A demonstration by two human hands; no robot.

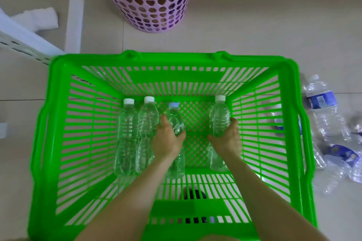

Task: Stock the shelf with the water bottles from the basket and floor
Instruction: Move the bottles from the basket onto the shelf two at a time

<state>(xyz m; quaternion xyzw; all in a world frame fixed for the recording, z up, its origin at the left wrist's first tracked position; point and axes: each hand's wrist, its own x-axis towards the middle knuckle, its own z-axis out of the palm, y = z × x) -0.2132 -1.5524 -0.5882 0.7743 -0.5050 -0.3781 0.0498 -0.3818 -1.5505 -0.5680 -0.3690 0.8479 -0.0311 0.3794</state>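
Observation:
A green basket [58, 123] fills the middle of the head view, with several clear water bottles lying on its floor. My left hand [167, 139] grips the blue-capped bottle [175, 117] around its middle. My right hand [228, 139] grips a white-capped bottle [219, 115] at the right. Two more white-capped bottles [127, 123] [147, 119] lie side by side at the left, untouched. To the right of the basket, several blue-labelled bottles [321, 98] lie on the tiled floor.
A pink hamper with heart-shaped holes [154, 2] stands beyond the basket. White shelf posts and rails [75, 10] run at the upper left, with a white foam piece [37, 17] beside them. Tiled floor surrounds the basket.

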